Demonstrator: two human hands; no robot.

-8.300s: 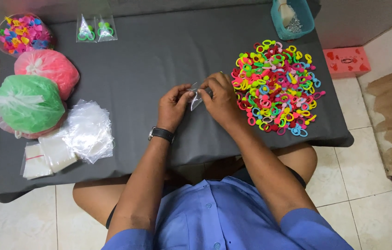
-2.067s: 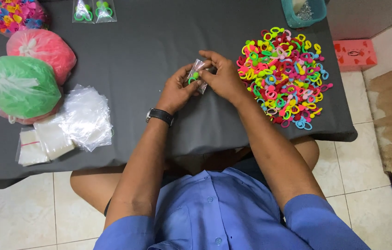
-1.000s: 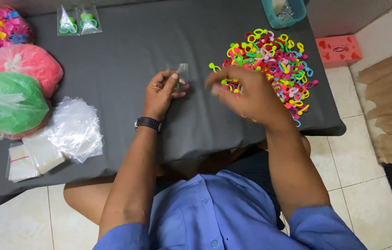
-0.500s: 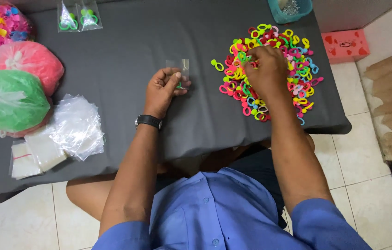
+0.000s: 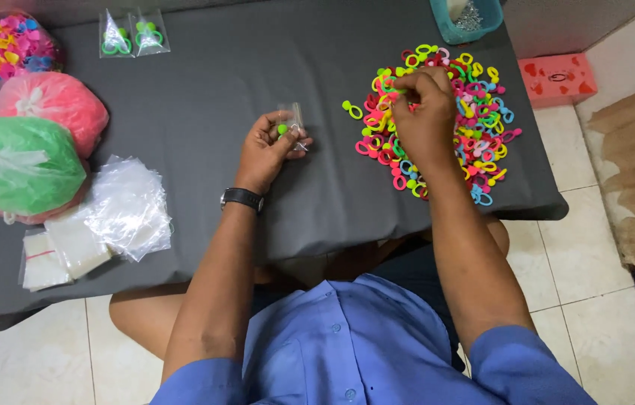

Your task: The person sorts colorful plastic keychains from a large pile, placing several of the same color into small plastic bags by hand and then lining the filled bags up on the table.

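Observation:
My left hand [image 5: 269, 146] holds a small clear plastic bag [image 5: 291, 120] upright over the dark grey table [image 5: 205, 82]; a green piece shows inside the bag. My right hand [image 5: 422, 112] rests on the pile of colourful plastic rings [image 5: 475, 112] at the right side of the table, with its fingers pinched on a green ring at the pile's top left. A single green ring [image 5: 352, 110] lies loose just left of the pile.
Two filled small bags with green rings [image 5: 133, 34] lie at the back left. A bag of mixed rings [image 5: 6, 45], a pink sack [image 5: 51, 101], a green sack [image 5: 21, 161] and a heap of empty clear bags [image 5: 118, 210] line the left. Teal basket [image 5: 467, 19] at back, red box [image 5: 558, 75] on the floor.
My right hand left the small bag and reached right into the ring pile, then shifted toward the pile's upper left. My left hand kept holding the bag.

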